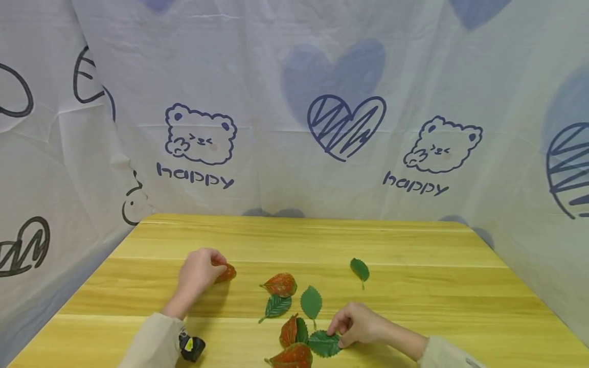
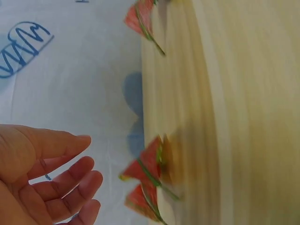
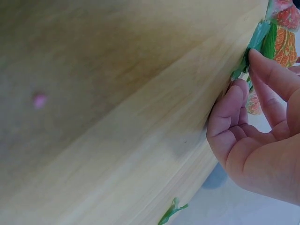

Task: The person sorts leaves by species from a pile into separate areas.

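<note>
Green leaf [image 1: 324, 344], right grip [image 1: 361, 324] pinching edge, tabletop [image 1: 423, 260] beyond

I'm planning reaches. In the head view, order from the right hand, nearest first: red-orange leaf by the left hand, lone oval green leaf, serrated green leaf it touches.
1. Serrated green leaf, touching the right hand.
2. Lone oval green leaf, farther back.
3. Red-orange leaf, by the left hand.
</note>
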Motion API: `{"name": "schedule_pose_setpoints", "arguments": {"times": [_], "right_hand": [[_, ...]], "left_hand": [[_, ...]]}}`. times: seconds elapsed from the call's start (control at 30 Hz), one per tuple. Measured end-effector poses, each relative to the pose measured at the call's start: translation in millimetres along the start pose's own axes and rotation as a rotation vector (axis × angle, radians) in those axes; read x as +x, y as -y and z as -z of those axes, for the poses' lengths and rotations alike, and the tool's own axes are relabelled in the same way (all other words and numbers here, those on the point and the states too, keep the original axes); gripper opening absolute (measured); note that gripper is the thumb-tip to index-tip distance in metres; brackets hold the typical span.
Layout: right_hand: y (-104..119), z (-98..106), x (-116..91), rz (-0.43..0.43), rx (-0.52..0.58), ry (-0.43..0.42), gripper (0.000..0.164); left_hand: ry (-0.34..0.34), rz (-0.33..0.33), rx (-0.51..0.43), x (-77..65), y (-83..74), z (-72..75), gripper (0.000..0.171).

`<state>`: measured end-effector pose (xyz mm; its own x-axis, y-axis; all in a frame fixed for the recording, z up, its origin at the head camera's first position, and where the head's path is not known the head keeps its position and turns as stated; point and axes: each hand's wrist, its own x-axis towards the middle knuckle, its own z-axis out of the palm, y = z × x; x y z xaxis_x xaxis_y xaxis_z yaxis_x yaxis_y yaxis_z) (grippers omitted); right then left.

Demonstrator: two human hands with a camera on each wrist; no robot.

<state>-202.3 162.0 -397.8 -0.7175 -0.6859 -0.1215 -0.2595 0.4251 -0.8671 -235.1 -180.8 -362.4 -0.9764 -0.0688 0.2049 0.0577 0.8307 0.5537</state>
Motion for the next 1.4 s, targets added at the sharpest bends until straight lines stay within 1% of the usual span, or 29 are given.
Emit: {"name": "schedule_pose_setpoints", "arguments": {"times": [0.17,0.37,0.47,0.57,0.7,0.77,0.87,1.1,1.2,1.33,1.4], "right_hand": [[1,-1,-1,0.000,-0.004,0.002,0.015],[3,-2,-1,-0.034,-0.001,-0.012,0.013],[4,-3,-1,-0.036,0.002,-0.012,0.014],[4,-3,0,-0.031,-0.004,-0.012,0.015],[3,-3,0,-0.032,-0.016,-0.014,0.016],[3,-3,0,-0.036,-0.021,-0.017,0.016],[3,-3,1,-0.042,-0.027,-0.020,0.017],[4,-3,1,-0.048,-0.040,-0.020,0.018],[4,-2,0,-0.053,-0.047,-0.021,0.018],[4,-3,0,-0.055,-0.051,-0.023,0.018],[4,-3,0,-0.055,-0.051,-0.024,0.018]], "left_hand": [[0.018,-0.066,-0.061,-2.4,-12.2,-3.7,0.006],[0.059,-0.109,-0.114,-7.7,-23.0,-10.0,0.006],[0.079,-0.138,-0.127,-9.3,-27.1,-13.8,0.005],[0.095,-0.153,-0.142,-11.0,-31.0,-16.8,0.006],[0.121,-0.152,-0.198,-13.3,-36.2,-19.7,0.007],[0.135,-0.165,-0.225,-13.7,-37.8,-22.4,0.007],[0.159,-0.204,-0.247,-14.1,-38.8,-26.7,0.007],[0.230,-0.311,-0.262,-15.2,-39.3,-38.0,0.008],[0.279,-0.320,-0.275,-16.5,-40.8,-43.1,0.009],[0.352,-0.290,-0.302,-18.3,-43.8,-48.9,0.011],[0.370,-0.283,-0.299,-18.6,-45.7,-50.9,0.012]]}}
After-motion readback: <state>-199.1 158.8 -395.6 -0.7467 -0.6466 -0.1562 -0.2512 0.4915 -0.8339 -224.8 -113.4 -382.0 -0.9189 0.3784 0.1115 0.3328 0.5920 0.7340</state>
